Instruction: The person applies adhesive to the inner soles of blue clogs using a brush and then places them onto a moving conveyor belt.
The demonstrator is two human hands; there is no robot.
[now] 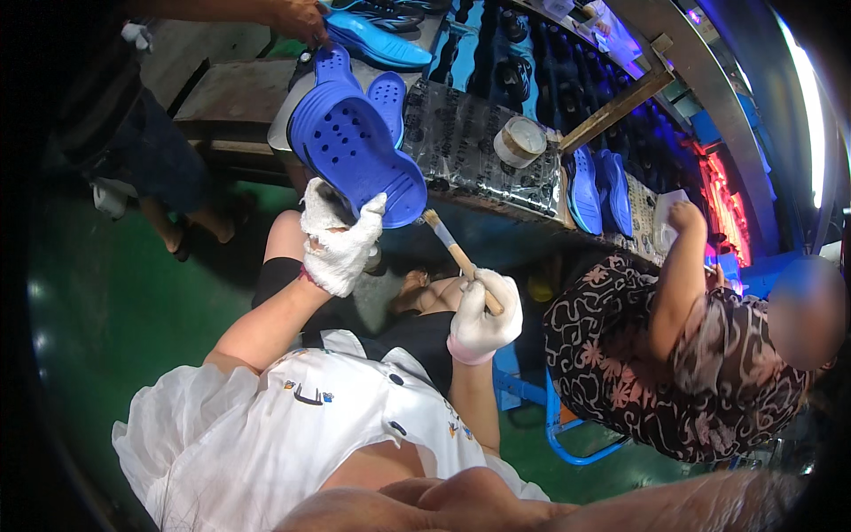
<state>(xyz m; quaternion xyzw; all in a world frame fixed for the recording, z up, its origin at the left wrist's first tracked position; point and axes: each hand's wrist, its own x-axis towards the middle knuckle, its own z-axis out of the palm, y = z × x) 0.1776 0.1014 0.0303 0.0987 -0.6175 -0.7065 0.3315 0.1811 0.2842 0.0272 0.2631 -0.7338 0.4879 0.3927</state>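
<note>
My left hand point(337, 244), in a white knit glove, grips the heel end of a blue foam shoe sole point(350, 155) with several holes in its face. It is held up at the bench edge, tilted, toe end away from me. My right hand point(486, 315), in a thin white glove, is closed around the wooden handle of a brush point(459, 259). The bristles are close to the heel rim; whether they touch it I cannot tell. Just beyond the held sole, smaller blue perforated pieces point(387, 102) lie at the bench.
A round tub point(520, 142) stands on the tape-covered bench point(452, 142). Two blue soles point(585, 191) lie to its right, near a co-worker in a patterned top point(674, 355). Another person's hand point(301, 19) is by a light-blue shoe piece point(377, 40). Rows of shoe parts fill the conveyor point(550, 80) behind.
</note>
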